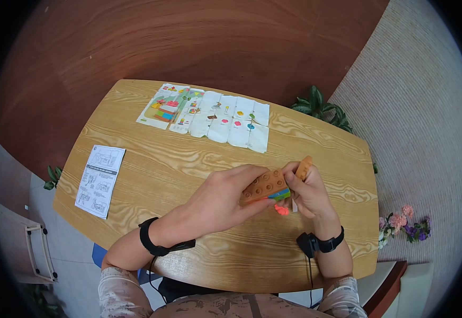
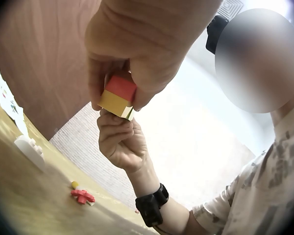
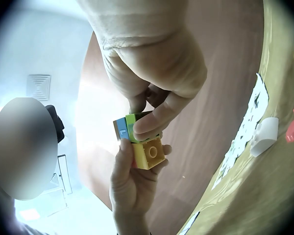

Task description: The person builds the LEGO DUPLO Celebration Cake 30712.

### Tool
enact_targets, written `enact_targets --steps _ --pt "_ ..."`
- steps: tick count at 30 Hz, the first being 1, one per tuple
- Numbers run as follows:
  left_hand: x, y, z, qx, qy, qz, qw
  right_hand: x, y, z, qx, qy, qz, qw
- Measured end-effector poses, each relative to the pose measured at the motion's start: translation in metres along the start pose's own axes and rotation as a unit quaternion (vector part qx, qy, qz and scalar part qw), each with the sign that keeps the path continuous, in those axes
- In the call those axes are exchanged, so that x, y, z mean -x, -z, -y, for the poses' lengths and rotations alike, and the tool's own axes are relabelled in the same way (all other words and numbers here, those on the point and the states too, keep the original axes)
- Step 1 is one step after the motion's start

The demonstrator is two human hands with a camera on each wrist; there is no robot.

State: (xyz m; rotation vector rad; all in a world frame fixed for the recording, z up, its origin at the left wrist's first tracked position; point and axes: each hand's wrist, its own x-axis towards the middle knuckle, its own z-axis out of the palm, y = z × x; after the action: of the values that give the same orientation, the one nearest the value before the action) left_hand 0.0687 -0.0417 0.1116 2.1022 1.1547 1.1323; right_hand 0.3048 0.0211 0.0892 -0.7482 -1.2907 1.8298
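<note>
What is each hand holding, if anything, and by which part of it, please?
The left hand holds the block stack by opposite sides. The right hand grips an orange piece by its lower end, as seen in the head view.

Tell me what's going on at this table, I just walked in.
A person is busy with a stack of toy bricks above a wooden table. Their left hand grips the stack; their right hand holds a brown piece, with a finger against the stack's green brick. A white piece and a red piece are on the table, along with a sheet of coloured pictures and, to the left, a black-and-white sheet.
</note>
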Motion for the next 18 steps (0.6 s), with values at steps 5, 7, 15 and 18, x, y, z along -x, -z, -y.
enact_targets --steps 5,7,15,18 --pt "0.0 0.0 -0.001 -0.012 -0.01 -0.01 1.0 0.001 0.0 -0.001 0.005 0.001 0.012 1.0" --pt "0.0 0.0 0.001 -0.013 -0.021 -0.013 1.0 0.001 0.001 -0.002 -0.003 -0.006 0.02 1.0" --pt "0.0 0.007 0.005 -0.128 -0.098 -0.015 0.987 0.003 -0.006 0.0 0.054 -0.011 -0.006 0.998" --pt "0.001 0.006 0.005 -0.188 -0.117 -0.015 0.975 0.006 -0.009 0.005 0.094 -0.024 -0.008 0.995"
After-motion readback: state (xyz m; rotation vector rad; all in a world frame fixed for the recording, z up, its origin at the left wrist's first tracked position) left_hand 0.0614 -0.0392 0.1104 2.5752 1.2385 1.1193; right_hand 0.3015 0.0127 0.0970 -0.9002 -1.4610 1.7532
